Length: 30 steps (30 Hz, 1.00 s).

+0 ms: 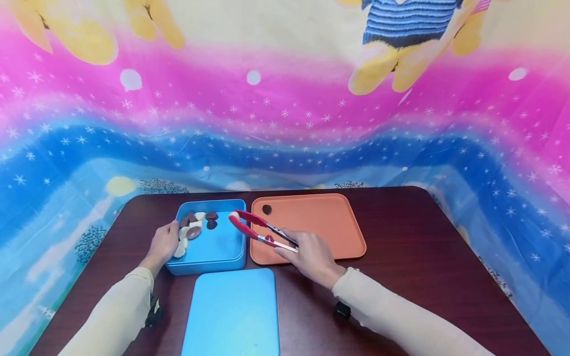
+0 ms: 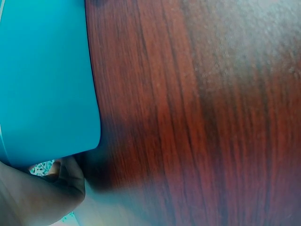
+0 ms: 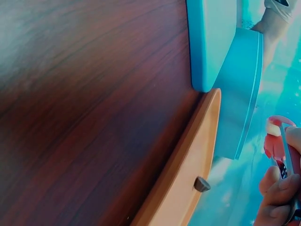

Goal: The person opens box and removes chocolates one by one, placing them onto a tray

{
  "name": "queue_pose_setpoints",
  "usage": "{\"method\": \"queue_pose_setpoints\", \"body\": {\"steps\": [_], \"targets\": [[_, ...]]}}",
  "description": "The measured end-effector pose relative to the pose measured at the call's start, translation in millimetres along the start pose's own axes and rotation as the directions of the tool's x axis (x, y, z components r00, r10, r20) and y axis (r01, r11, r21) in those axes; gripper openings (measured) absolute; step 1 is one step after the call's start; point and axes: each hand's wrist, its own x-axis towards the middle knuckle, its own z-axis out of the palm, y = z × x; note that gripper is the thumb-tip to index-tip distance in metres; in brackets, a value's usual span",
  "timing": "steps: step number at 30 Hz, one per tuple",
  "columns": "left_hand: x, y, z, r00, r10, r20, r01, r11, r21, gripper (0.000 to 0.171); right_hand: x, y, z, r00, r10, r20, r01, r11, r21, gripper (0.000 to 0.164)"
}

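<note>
"One white piece [image 1: 234,215] sits in the tips of the tongs [image 1: 255,219], left of centre in the head view. What matters now?"

"Even pressure, I'd say. Your right grip [image 1: 311,254] is clasped round the tongs; ease off and the piece could drop, squeeze harder and it might slip out sideways."

"And the left grip [image 1: 165,242]?"

"Grasping the box [image 1: 205,267] at its left side, left of the frame's middle. Hold firm there, so a bump won't shift it."

"Where is a knock likeliest?"

"At the box's right rim, just right of the tips, with the left edge of the tray [image 1: 329,212] beyond. Travel high, wrist steady. Release only after touchdown; on the tray, avoid the dark piece [image 1: 266,209] at its upper left."
</note>
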Motion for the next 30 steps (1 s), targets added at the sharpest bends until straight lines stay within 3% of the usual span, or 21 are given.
{"method": "queue_pose_setpoints", "body": {"steps": [11, 30], "targets": [[2.2, 0.6, 1.2, 1.000, -0.022, -0.005, 0.022, 1.000, -0.003, 0.073, -2.1, 16.2, -10.4, 0.999, 0.018, -0.051, -0.019, 0.999, -0.035, 0.059], [2.6, 0.6, 1.1, 0.999, -0.037, 0.007, 0.037, 0.999, -0.006, 0.076, 6.3, 61.0, -15.0, 0.994, 0.107, -0.033, -0.108, 0.993, -0.045, 0.058]]}}
